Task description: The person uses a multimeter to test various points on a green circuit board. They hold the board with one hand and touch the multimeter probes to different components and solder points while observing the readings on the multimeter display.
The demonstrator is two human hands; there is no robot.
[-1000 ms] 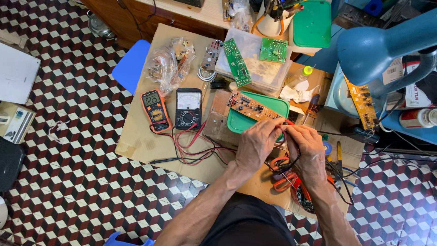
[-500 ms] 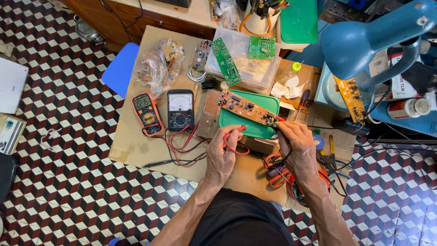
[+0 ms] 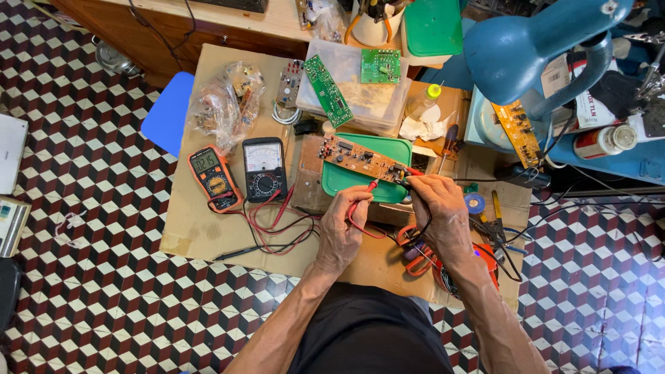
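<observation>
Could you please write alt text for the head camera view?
Left hand holds a red probe and right hand a black probe against a brown circuit board lying on a green plastic lid, beside an orange digital multimeter and black analogue meter.

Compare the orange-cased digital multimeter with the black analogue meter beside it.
The orange-cased digital multimeter shows a number screen; the black analogue meter has a white needle dial. The orange one lies tilted and is slimmer; the black one sits squarer and wider. Both lie face up on the cardboard sheet, each with a round selector knob.

The left hand (image 3: 344, 228) moved off the right hand (image 3: 436, 211) — it now holds a red probe (image 3: 361, 198). The probe's tip points up at the brown circuit board (image 3: 360, 158).
</observation>
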